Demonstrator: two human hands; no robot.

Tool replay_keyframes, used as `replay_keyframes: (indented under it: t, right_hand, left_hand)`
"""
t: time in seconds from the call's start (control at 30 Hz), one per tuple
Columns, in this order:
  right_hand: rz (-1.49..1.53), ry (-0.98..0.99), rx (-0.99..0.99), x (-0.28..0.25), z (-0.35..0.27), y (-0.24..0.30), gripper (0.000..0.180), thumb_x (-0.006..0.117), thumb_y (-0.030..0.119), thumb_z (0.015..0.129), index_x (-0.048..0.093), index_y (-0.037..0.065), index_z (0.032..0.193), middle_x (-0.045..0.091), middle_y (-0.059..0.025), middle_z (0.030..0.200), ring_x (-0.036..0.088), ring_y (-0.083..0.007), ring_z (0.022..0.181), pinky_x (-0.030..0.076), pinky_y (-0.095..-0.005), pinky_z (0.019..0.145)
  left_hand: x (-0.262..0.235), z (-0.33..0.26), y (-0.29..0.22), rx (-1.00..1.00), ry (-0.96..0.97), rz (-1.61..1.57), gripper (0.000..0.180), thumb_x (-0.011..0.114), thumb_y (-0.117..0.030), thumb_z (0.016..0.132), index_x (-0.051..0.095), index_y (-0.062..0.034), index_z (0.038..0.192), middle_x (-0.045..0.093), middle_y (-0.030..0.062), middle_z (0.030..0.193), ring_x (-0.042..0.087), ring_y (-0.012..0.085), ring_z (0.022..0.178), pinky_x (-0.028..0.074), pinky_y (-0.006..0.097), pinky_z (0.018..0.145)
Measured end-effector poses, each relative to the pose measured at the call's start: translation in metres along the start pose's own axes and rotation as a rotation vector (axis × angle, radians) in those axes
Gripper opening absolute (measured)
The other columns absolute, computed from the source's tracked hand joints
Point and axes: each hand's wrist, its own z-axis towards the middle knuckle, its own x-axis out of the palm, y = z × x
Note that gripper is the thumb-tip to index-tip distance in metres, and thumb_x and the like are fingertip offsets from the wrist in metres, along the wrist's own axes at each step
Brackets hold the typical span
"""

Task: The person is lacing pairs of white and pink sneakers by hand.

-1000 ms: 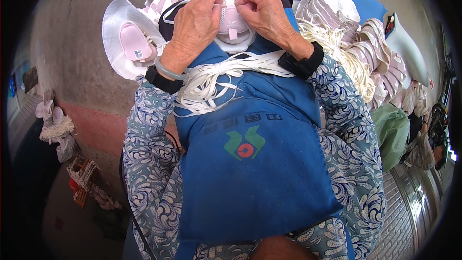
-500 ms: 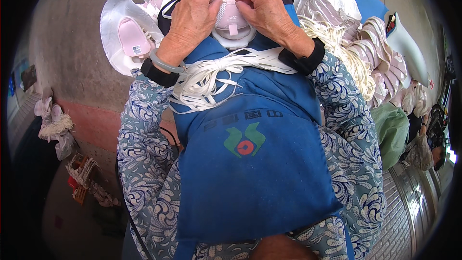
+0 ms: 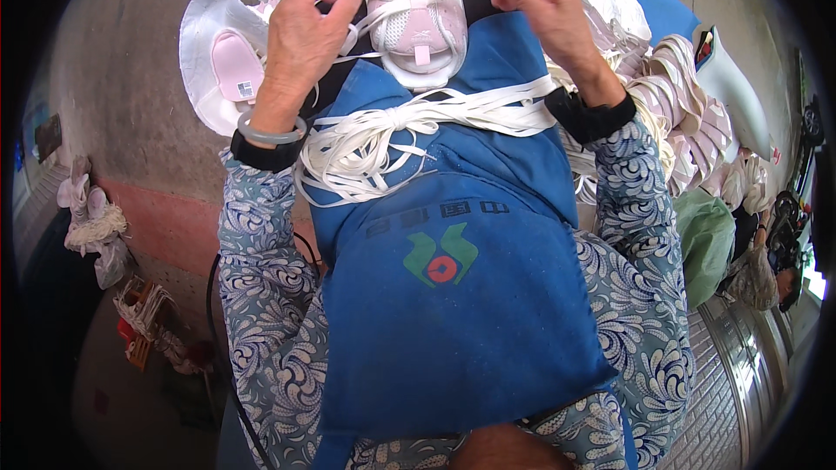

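This place looks like a small shoe-making workshop, perhaps an outdoor or street-side one. The person wears a blue cloth work apron point(image 3: 453, 296) and holds a bundle of flat white shoelaces point(image 3: 409, 130) on the lap. A white and pink sports shoe point(image 3: 414, 13) lies at the knees, and another shoe of the same kind point(image 3: 222, 61) waits on the grey concrete floor point(image 3: 131, 104). At the right there is a big heap of white and pink shoe parts point(image 3: 688, 113) on a blue sheet point(image 3: 653, 4). More white laces point(image 3: 96, 231) lie at the left.
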Motion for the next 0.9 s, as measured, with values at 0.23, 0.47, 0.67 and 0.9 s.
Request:
replay_keyframes:
  t: [0.23,0.47,0.67,0.9]
  right_hand:
    - [1.064,0.271,0.219,0.028,0.015,0.014,0.014,0.047,0.022,0.093,0.05,0.01,0.086,0.057,-0.0002,0.078,0.058,-0.0139,0.068,0.046,-0.0298,0.063]
    - [0.198,-0.092,0.468,-0.075,-0.015,0.012,0.014,0.057,0.024,0.087,0.051,0.014,0.078,0.032,0.0094,0.058,0.026,-0.0009,0.045,0.019,-0.0168,0.039]
    - [0.36,-0.736,0.482,-0.208,-0.054,-0.027,0.017,0.055,0.014,0.087,0.047,0.012,0.073,0.032,0.0076,0.053,0.026,-0.0027,0.042,0.02,-0.0196,0.036]
    - [-0.08,-0.414,0.479,-0.141,-0.034,-0.046,0.02,0.06,0.02,0.084,0.061,0.001,0.091,0.051,0.0026,0.063,0.045,-0.0054,0.051,0.034,-0.0205,0.044]
  left_hand:
    - [0.004,-0.013,0.002,-0.129,0.087,-0.012,0.027,0.06,-0.03,0.084,0.064,-0.0049,0.094,0.061,0.0035,0.087,0.056,0.0123,0.081,0.045,0.024,0.07]
    - [-0.011,-0.021,0.013,-0.224,0.069,-0.027,0.027,0.06,-0.03,0.085,0.065,-0.0049,0.094,0.062,0.0022,0.083,0.054,0.0111,0.076,0.044,0.023,0.068]
    - [-0.007,-0.02,0.006,-0.206,0.135,-0.036,0.026,0.06,-0.029,0.084,0.064,-0.0043,0.094,0.062,0.0032,0.085,0.055,0.0121,0.076,0.045,0.024,0.067]
    - [0.008,-0.016,-0.004,-0.014,0.195,0.079,0.023,0.056,-0.022,0.086,0.061,-0.0042,0.099,0.061,0.0073,0.089,0.058,0.0173,0.079,0.047,0.027,0.07]
